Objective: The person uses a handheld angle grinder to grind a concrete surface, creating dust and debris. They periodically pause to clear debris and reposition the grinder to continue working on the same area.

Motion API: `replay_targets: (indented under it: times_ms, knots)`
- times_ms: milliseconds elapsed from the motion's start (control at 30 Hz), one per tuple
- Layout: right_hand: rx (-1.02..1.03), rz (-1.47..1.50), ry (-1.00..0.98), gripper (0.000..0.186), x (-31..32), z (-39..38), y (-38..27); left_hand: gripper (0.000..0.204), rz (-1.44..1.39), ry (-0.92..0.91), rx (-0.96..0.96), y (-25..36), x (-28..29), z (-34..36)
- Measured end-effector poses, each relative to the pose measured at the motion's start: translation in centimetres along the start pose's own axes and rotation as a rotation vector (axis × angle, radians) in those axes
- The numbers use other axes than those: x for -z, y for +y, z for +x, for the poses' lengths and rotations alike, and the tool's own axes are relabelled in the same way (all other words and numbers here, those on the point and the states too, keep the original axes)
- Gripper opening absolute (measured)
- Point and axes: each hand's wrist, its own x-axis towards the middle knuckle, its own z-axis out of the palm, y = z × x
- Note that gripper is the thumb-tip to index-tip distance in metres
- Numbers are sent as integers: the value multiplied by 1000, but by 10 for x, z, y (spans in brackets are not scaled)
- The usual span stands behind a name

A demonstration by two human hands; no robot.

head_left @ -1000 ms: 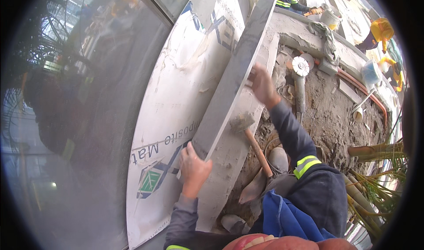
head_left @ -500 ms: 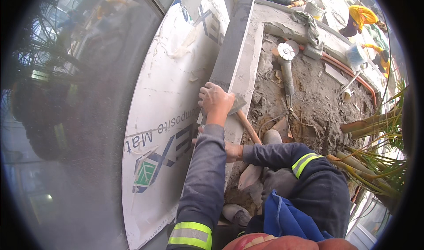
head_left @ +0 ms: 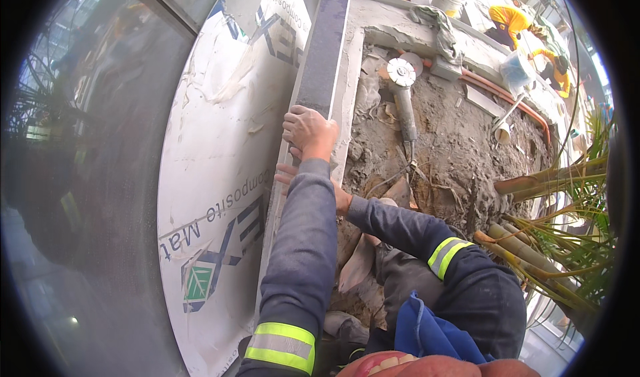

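A long dark grey slab [head_left: 325, 57] lies along the top of the narrow cement-coated wall [head_left: 348, 77]. My left hand [head_left: 311, 132] is closed over the slab's near end, knuckles up and fingers curled round its left edge. Just nearer to me, my right hand [head_left: 343, 198] reaches across the wall, beneath my left forearm. Its fingers stretch out past the left side of that sleeve, apart and low over the wall top. My left sleeve hides the middle of the right hand, and I see nothing held in it.
Left of the wall leans a white printed panel [head_left: 220, 137], against glass. On the soil to the right lie an angle grinder [head_left: 404, 100] and its cable. Beyond are an orange pipe [head_left: 513, 97], a bucket [head_left: 517, 72] and co-workers [head_left: 510, 22]. Palm stems [head_left: 533, 184] reach in from the right.
The view has shifted, so the scene sits further left. The wooden-handled tool beside my left hand no longer shows. My right hand's fingers now show more beyond the left sleeve.
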Motion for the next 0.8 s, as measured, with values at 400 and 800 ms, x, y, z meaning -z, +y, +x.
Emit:
replay_targets:
  times_ms: [400, 800]
  knots:
    - [-283, -636, 559, 50, 64, -22, 16, 98, 95, 179, 6, 27, -20, 35]
    - [-31, -435, 316, 70, 96, 59, -76, 104, 131, 193, 31, 43, -12, 64]
